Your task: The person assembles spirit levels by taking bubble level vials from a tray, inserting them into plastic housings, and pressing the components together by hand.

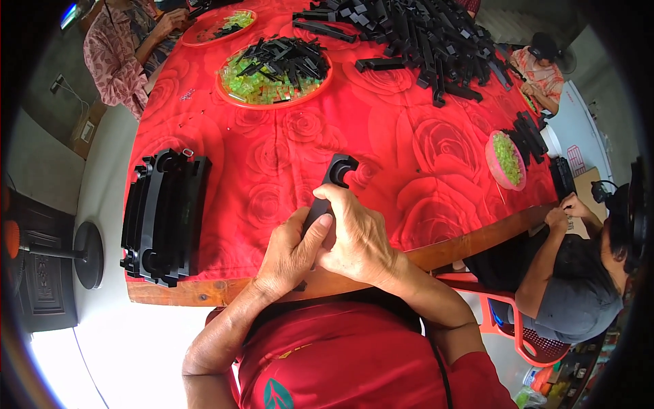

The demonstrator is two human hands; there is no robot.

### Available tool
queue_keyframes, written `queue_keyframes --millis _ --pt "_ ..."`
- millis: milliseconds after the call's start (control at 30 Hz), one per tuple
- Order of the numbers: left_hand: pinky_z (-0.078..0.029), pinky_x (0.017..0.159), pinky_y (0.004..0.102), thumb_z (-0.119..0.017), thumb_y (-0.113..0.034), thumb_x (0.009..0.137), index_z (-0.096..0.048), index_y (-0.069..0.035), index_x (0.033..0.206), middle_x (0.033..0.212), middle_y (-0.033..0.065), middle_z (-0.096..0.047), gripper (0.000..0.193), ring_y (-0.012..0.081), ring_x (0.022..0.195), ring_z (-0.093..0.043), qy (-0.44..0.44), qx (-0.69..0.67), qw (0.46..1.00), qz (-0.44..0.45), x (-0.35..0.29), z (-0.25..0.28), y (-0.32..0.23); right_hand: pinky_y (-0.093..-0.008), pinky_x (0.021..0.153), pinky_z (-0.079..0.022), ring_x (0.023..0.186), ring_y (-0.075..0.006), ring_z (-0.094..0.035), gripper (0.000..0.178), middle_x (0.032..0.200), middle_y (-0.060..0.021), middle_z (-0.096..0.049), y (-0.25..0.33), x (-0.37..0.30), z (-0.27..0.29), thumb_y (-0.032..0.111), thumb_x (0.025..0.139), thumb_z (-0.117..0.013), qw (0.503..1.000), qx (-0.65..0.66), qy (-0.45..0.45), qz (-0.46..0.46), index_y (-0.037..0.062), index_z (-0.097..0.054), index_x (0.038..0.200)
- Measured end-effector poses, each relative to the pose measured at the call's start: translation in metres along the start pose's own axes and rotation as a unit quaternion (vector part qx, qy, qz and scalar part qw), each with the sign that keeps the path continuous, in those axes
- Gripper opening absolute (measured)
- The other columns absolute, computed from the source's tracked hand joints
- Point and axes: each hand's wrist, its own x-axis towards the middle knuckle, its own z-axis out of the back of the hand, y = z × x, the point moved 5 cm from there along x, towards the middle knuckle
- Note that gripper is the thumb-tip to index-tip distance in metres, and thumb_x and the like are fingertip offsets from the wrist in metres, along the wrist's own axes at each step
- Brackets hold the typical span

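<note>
Both my hands are closed around one long black plastic part (338, 172), near the table's front edge. Its far end, with a rounded notch, sticks out beyond my fingers; the near end is mostly hidden by my hands. My left hand (289, 249) grips the lower portion, thumb laid along it. My right hand (359, 235) wraps it from the right, a finger reaching up the side. To the left lies a row of similar black plastic parts (163, 215), set side by side, with a small pale clip-like piece (188, 153) at its far end.
A red floral cloth (272, 157) covers the table. Farther back stand an orange-red tray (272, 105) of yellow-green and black pieces and a big heap of black parts (436, 41). A pink bowl (523, 178) of green pieces is at right. Other people (572, 286) sit around the table.
</note>
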Motion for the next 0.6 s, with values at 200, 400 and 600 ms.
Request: queue_keyframes --millis 200,400,600 --pt "-0.051 0.059 0.0323 -0.060 -0.041 0.111 -0.063 0.004 0.115 0.081 0.0062 -0.066 0.045 0.0113 0.071 -0.062 0.003 -0.018 1.000 -0.017 0.002 -0.002 -0.005 -0.0469 0.062 -0.057 0.082 -0.0357 -0.068 0.073 0.098 -0.0162 -0.061 0.005 0.002 0.005 0.009 0.071 -0.084 1.000 -0.018 -0.013 0.009 0.0061 -0.048 0.135" --pt "-0.051 0.061 0.0334 -0.061 -0.041 0.110 -0.063 0.004 0.113 0.080 0.0065 -0.066 0.045 0.0116 0.071 -0.062 -0.005 -0.017 0.998 -0.066 0.004 -0.003 -0.005 -0.0468 0.063 -0.057 0.084 -0.0346 -0.068 0.072 0.098 -0.0153 -0.061 0.005 0.002 0.008 0.010 0.072 -0.084 1.000 -0.026 -0.012 0.013 0.0066 -0.049 0.134" --pt "-0.052 0.060 0.0371 -0.062 -0.041 0.110 -0.064 0.004 0.112 0.070 0.0108 -0.064 0.045 0.0154 0.069 -0.067 -0.018 0.028 0.999 0.006 -0.003 0.000 -0.009 -0.0481 0.069 -0.059 0.091 -0.0378 -0.070 0.079 0.108 -0.0174 -0.064 0.009 0.006 0.012 0.010 0.073 -0.084 1.000 -0.001 0.008 0.004 0.0058 -0.045 0.142"
